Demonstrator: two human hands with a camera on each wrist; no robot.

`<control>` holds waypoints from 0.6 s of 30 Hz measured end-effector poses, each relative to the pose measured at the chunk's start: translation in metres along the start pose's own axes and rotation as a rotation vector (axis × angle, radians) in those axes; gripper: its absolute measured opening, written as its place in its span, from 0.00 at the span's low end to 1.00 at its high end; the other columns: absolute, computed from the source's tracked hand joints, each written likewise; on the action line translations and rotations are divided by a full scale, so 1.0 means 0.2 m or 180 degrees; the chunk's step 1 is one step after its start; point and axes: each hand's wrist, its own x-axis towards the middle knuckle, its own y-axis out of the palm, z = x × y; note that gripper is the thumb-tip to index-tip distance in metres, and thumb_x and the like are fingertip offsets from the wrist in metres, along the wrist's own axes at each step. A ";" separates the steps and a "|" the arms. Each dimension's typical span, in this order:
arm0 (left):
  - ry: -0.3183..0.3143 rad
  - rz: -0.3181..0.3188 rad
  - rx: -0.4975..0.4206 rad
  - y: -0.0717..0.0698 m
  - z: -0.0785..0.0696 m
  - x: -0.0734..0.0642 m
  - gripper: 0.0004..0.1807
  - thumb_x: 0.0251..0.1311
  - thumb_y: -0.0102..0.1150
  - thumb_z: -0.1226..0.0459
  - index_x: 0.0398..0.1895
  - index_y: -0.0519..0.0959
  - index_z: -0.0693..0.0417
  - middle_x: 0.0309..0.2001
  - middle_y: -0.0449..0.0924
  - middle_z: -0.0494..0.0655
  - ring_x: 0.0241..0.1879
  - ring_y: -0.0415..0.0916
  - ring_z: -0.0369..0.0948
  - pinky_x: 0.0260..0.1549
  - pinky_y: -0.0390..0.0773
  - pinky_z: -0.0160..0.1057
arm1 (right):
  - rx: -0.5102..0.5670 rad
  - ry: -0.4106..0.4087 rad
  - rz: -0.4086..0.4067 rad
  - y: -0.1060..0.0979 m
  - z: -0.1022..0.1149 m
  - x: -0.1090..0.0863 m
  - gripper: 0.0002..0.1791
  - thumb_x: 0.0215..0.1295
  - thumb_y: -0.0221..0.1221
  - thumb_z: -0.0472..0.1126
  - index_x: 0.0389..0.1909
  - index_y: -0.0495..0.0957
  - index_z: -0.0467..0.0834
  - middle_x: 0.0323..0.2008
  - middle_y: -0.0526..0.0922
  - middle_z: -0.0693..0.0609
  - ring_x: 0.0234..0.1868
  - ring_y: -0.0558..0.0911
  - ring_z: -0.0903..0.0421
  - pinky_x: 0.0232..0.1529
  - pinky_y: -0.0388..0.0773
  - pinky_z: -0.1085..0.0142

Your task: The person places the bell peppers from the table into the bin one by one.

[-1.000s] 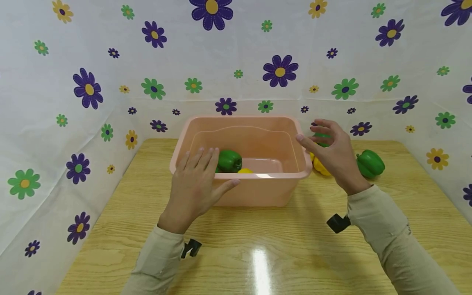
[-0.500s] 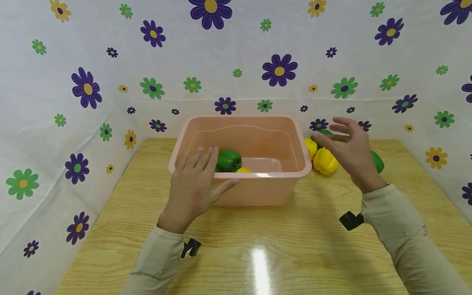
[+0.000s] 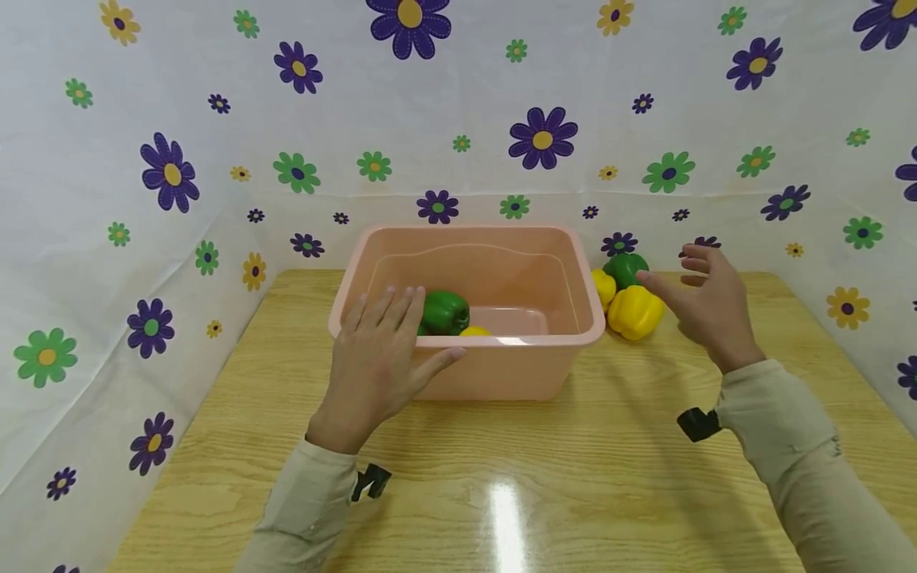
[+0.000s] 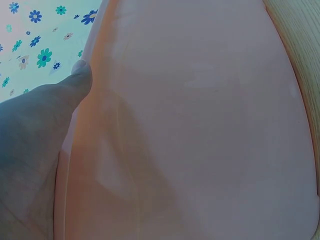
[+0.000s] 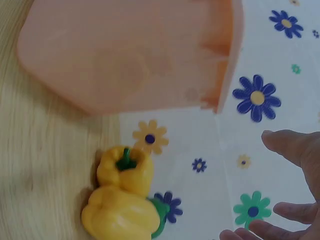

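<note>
My left hand (image 3: 376, 370) rests over the front rim of a pink plastic tub (image 3: 494, 370), fingers straight and thumb spread along the rim. Inside the tub lie a green bell pepper (image 3: 447, 313), partly behind the fingers, and a bit of something yellow (image 3: 475, 331). To the tub's right, my right hand (image 3: 709, 310) hovers with loosely curved fingers and holds nothing. Nearest its thumb is a yellow bell pepper (image 3: 634, 313), beside a second yellow pepper (image 3: 603, 286) and a green pepper (image 3: 626, 270). In the right wrist view the yellow pepper (image 5: 122, 215) lies below the tub.
The wooden table (image 3: 444, 477) carries the tub near its back edge. A white cloth (image 3: 458, 95) printed with flowers hangs behind and at both sides. Black wrist mounts (image 3: 698, 424) stick out from both sleeves.
My right hand has moved right, away from the tub's right rim, uncovering the yellow peppers and covering the green pepper at far right. The left hand has stayed put.
</note>
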 end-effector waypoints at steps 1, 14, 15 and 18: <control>0.0001 -0.0006 0.0008 0.00 0.00 0.00 0.52 0.64 0.47 0.29 0.76 0.63 0.60 0.73 0.67 0.56 0.73 0.62 0.56 0.72 0.53 0.62 | -0.0054 0.0013 0.0009 0.00 -0.01 0.01 0.55 0.63 0.65 0.65 0.78 0.52 0.37 0.72 0.61 0.31 0.69 0.66 0.31 0.62 0.71 0.36; -0.0009 0.0030 0.0016 0.00 0.00 0.00 0.52 0.64 0.45 0.28 0.76 0.63 0.59 0.73 0.67 0.56 0.73 0.61 0.56 0.72 0.53 0.61 | -0.0410 0.0142 0.0136 0.01 -0.16 0.04 0.54 0.67 0.60 0.65 0.77 0.50 0.31 0.70 0.60 0.24 0.66 0.66 0.26 0.60 0.70 0.33; -0.0010 0.0032 0.0016 0.00 0.00 0.00 0.52 0.64 0.45 0.28 0.76 0.63 0.59 0.73 0.67 0.56 0.73 0.61 0.56 0.72 0.53 0.61 | -0.0421 0.0139 0.0142 0.01 -0.17 0.04 0.54 0.67 0.60 0.65 0.77 0.51 0.31 0.70 0.60 0.23 0.66 0.66 0.26 0.60 0.70 0.33; -0.0014 0.0034 0.0019 0.00 0.01 0.00 0.52 0.64 0.45 0.28 0.76 0.63 0.59 0.73 0.67 0.56 0.73 0.61 0.56 0.72 0.53 0.61 | -0.0425 0.0173 0.0179 0.02 -0.21 0.04 0.55 0.67 0.60 0.65 0.76 0.51 0.30 0.70 0.60 0.23 0.66 0.66 0.26 0.60 0.70 0.33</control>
